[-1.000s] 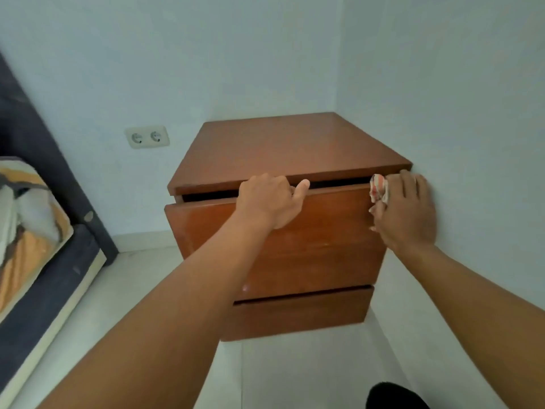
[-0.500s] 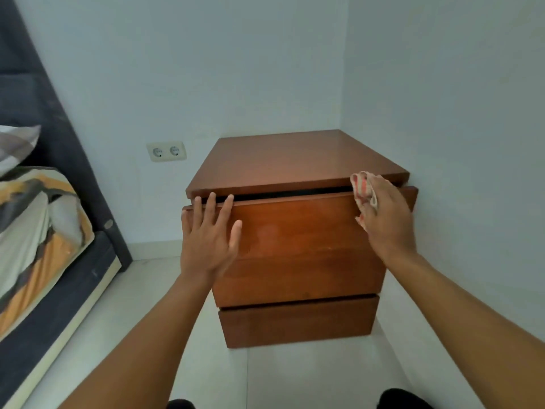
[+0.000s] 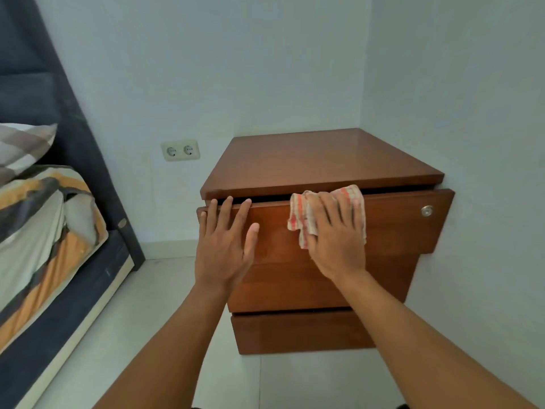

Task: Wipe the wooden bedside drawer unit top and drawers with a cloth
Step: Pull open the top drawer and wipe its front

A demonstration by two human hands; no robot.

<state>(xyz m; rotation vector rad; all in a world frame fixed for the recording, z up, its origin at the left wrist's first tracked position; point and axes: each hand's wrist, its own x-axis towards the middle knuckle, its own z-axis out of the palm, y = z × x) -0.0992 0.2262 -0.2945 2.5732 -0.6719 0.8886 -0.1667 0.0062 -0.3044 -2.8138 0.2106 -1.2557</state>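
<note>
Now: wiping top drawer front, mid-span

The right hand [image 3: 336, 237] lies flat on the cloth [image 3: 300, 214], fingers straight and spread, pressing it against the top drawer [image 3: 407, 228] just under the drawer's upper edge, about mid-width. The left hand [image 3: 224, 246] is flat too and holds nothing. It braces the drawer's left end, fingertips over the rim. The drawer's long axis runs left-right, so I'd expect the stroke to follow it; the right hand is the nearer one. Half a second ago the cloth sat bunched at the drawer's right end. It is now at the middle and the lock [image 3: 426, 211] shows.
</note>
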